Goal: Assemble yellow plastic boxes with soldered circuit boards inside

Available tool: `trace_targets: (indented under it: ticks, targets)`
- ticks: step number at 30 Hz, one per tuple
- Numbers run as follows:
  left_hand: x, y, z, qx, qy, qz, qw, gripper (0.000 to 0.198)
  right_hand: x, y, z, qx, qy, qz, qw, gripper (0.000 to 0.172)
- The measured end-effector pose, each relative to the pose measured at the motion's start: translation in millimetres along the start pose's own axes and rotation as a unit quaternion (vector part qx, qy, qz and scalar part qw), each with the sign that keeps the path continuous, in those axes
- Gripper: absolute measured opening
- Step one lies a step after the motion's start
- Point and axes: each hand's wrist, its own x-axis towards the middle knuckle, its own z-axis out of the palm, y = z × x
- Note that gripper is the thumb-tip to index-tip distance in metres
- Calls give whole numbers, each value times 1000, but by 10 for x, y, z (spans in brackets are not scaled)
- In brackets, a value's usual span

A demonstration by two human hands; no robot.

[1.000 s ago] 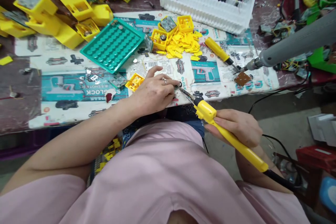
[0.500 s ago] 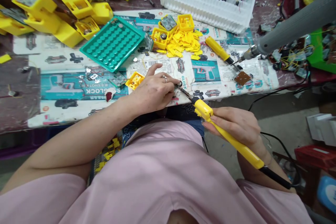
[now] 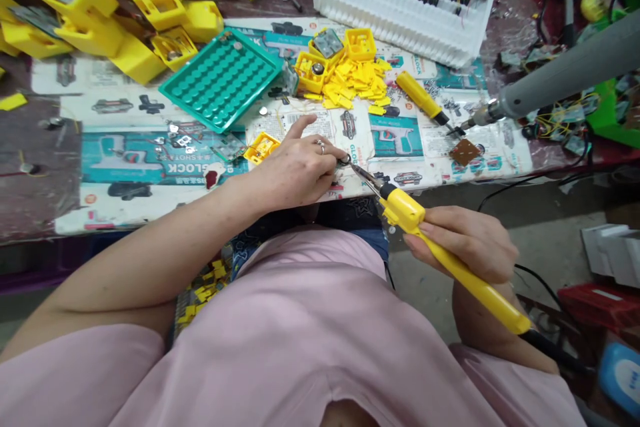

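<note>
My left hand [image 3: 305,170], a ring on one finger, is at the table's near edge with its fingertips closed on a small round dark part [image 3: 345,159]. Part of that piece is hidden under the fingers. My right hand [image 3: 465,240] grips a yellow soldering iron [image 3: 407,208], its thin metal tip pointing left at the round part; whether they touch I cannot tell. Beside my left wrist lies an open yellow housing [image 3: 261,147]. A green tray [image 3: 220,83] with round hollows rests beyond my left hand.
Small yellow plastic pieces [image 3: 353,83] lie heaped mid-table. Behind them stands a white foam rack [image 3: 395,17] with wired parts. Yellow housings [image 3: 100,30] pile up at back left. On the right are a screwdriver [image 3: 420,97], a brown square [image 3: 465,152] and a grey arm [image 3: 565,70].
My right hand and the soldering iron have shifted to the right, drawing the tip slightly back. My left hand stays on the round part. The whole view has moved a little.
</note>
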Motion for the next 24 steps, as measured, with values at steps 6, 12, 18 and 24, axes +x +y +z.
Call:
trace_targets:
  ticks: [6, 12, 18, 24]
  targets:
    - [-10, 3, 1, -11, 8, 1, 1000, 26, 41, 62, 68, -50, 24, -108, 993, 31]
    - [-18, -13, -4, -5, 7, 15, 1000, 24, 131, -27, 21, -58, -5, -99, 993, 24]
    - [-20, -21, -47, -31, -14, 11, 999, 22, 258, -119, -79, -86, -58, -141, 985, 20]
    - [-59, 5, -11, -26, 1, 3, 1000, 24, 220, -71, -33, -74, -7, -128, 989, 20]
